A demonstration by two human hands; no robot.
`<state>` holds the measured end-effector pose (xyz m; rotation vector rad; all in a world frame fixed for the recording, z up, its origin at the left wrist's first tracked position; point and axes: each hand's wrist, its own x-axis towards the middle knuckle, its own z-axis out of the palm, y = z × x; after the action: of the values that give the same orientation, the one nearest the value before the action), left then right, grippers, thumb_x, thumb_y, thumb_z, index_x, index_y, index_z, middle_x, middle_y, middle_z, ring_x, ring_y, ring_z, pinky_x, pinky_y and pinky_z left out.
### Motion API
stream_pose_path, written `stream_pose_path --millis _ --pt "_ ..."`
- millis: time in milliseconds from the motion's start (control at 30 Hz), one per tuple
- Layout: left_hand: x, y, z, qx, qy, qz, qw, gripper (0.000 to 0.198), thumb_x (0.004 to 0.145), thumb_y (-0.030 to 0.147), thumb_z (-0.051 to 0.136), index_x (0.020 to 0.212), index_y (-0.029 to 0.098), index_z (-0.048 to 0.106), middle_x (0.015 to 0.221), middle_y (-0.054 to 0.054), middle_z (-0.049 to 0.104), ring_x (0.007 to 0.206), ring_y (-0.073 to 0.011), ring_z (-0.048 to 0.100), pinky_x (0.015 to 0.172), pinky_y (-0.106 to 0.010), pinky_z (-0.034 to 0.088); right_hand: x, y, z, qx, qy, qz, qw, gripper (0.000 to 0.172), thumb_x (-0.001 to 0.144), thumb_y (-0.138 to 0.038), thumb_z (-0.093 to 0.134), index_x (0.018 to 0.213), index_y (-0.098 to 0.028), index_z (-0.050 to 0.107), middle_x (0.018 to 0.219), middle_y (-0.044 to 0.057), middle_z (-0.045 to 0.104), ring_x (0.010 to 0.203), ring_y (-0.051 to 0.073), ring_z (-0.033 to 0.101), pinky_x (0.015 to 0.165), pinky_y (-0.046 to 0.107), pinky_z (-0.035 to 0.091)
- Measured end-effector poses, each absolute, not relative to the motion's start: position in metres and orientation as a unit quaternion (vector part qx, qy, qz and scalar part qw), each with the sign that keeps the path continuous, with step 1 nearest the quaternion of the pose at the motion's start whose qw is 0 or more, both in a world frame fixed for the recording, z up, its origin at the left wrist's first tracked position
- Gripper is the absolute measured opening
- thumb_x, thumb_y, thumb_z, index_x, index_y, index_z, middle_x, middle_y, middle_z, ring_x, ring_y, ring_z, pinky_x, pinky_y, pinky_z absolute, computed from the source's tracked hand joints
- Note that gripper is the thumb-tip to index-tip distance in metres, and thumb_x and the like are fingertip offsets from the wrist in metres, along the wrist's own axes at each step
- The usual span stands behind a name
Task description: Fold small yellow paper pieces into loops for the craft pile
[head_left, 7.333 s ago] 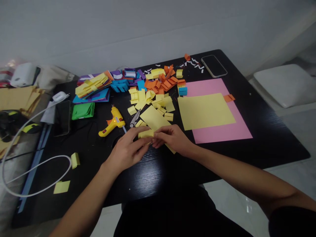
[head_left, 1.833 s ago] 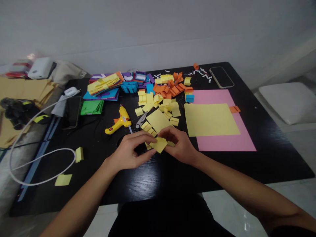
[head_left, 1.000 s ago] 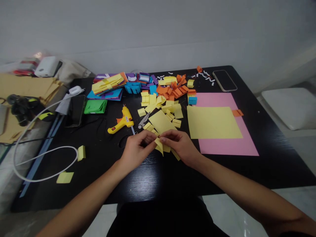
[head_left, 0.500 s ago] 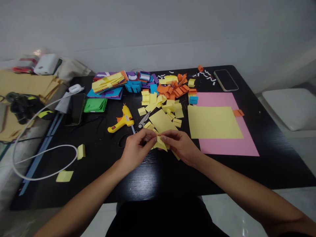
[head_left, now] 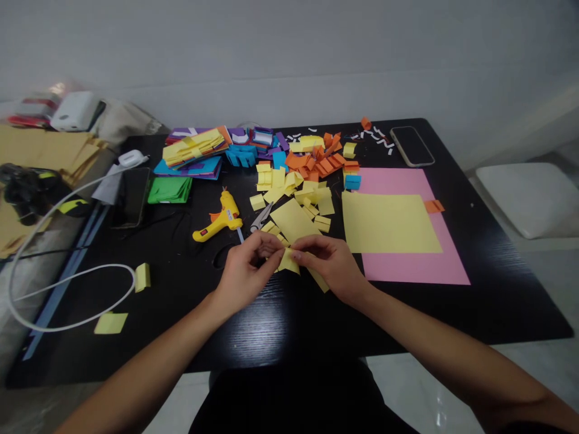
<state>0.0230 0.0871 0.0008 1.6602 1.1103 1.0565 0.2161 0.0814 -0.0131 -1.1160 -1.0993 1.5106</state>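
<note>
A small piece of yellow paper (head_left: 288, 261) is pinched between both hands, above the near edge of a heap of yellow paper. My left hand (head_left: 248, 265) grips its left side with thumb and fingers closed. On its right side, my right hand (head_left: 332, 265) holds it the same way. Just beyond the hands lies a larger yellow sheet (head_left: 296, 220), amid small folded yellow pieces (head_left: 322, 223). Scissors (head_left: 261, 218) lie open beyond my left hand, partly covered. Left of them rests a yellow glue gun (head_left: 220, 220) with a glue stick at its back.
A yellow sheet (head_left: 391, 223) overlaps a pink sheet (head_left: 414, 268) on the right. Orange folded pieces (head_left: 316, 163), a stack of coloured paper (head_left: 196, 147) and green paper (head_left: 169, 190) lie farther back. A phone (head_left: 411, 146) is at back right; a white cable (head_left: 75, 328) loops at left.
The yellow paper between my fingers has turned slightly, its lower edge now facing me. Both hands keep their pinch, and the whole view has shifted a little.
</note>
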Motion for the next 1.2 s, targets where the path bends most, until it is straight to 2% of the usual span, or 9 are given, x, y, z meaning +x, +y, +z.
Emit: stream_pose_path --millis 167,333,567,733,833,1200 --pt "0.0219 0.0870 0.0021 0.675 0.441 0.426 0.409 0.003 0.092 0.020 0.069 0.094 0.019 0.067 0.076 0.001 0.071 0.064 -0.0100 0.067 0.061 -0.020 0.057 0.2163 0.0817 -0.0111 -0.454 -0.460 0.604 0.466 0.025 0.070 -0.040 0.092 0.087 -0.025 0.081 0.092 0.003 0.080 0.090 0.020 0.074 0.085 0.036 0.062" --pt "0.0215 0.0840 0.0055 0.691 0.444 0.439 0.365 0.004 0.092 0.017 0.070 0.093 0.019 0.066 0.080 0.001 0.073 0.066 -0.0092 0.069 0.063 -0.018 0.058 0.2183 0.0816 -0.0081 -0.448 -0.449 0.632 0.446 0.021 0.080 -0.043 0.085 0.092 -0.026 0.084 0.091 0.002 0.081 0.089 0.019 0.074 0.089 0.036 0.060" --pt "0.0210 0.0807 0.0027 0.708 0.440 0.442 0.330 0.004 0.092 0.016 0.069 0.094 0.018 0.067 0.084 0.000 0.075 0.069 -0.0099 0.072 0.068 -0.019 0.061 0.2200 0.0802 -0.0058 -0.452 -0.480 0.606 0.444 0.015 0.082 -0.037 0.083 0.091 -0.026 0.083 0.094 0.002 0.081 0.092 0.020 0.074 0.089 0.036 0.060" --pt "0.0213 0.0805 0.0000 0.710 0.443 0.438 0.329 0.003 0.092 0.017 0.070 0.093 0.019 0.067 0.084 0.000 0.075 0.070 -0.0099 0.071 0.067 -0.019 0.060 0.2204 0.0810 -0.0048 -0.444 -0.508 0.580 0.457 0.010 0.084 -0.033 0.080 0.091 -0.026 0.081 0.097 0.002 0.081 0.095 0.020 0.074 0.092 0.038 0.060" --pt "0.0220 0.0803 -0.0002 0.705 0.444 0.440 0.336 0.003 0.092 0.017 0.070 0.093 0.019 0.067 0.085 0.000 0.075 0.070 -0.0098 0.071 0.068 -0.019 0.060 0.2192 0.0800 -0.0050 -0.442 -0.518 0.565 0.466 0.008 0.085 -0.031 0.079 0.090 -0.025 0.080 0.095 0.003 0.080 0.093 0.019 0.073 0.089 0.036 0.061" --pt "0.0218 0.0807 0.0029 0.713 0.429 0.424 0.358 0.004 0.095 0.017 0.066 0.097 0.018 0.068 0.087 -0.002 0.075 0.073 -0.0113 0.071 0.069 -0.021 0.060 0.2164 0.0792 -0.0079 -0.439 -0.492 0.577 0.482 0.011 0.082 -0.029 0.084 0.088 -0.023 0.079 0.091 0.002 0.078 0.089 0.017 0.072 0.085 0.032 0.061"
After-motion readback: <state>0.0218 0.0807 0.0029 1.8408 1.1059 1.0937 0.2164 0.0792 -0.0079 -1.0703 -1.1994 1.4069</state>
